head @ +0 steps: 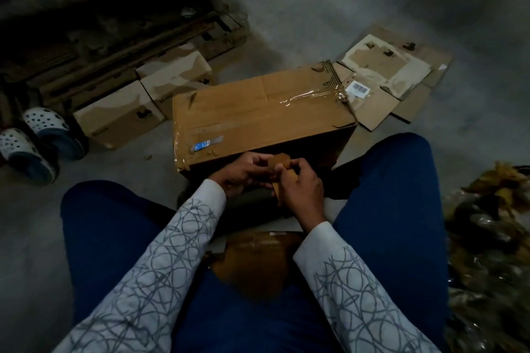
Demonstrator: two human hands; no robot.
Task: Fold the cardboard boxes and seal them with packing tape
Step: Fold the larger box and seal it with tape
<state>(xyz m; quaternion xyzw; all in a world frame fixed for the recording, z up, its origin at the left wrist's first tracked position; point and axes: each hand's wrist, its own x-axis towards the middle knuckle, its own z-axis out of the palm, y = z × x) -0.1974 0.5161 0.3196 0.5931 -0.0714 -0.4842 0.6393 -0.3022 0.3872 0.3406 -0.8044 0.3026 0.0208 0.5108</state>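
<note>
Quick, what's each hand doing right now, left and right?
Left hand: closed, pinching a brown strip of tape.
Right hand: closed on the same strip's other end.

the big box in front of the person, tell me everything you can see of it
The big cardboard box is brown corrugated card, assembled and lying on the grey floor between the person's knees. Its top flaps are closed, with glossy clear tape wrinkled along the seam toward the right corner. More tape wraps the left edge, beside a small blue-and-white label. The near side is in shadow. Flattened cardboard lies at its far right corner.
</note>
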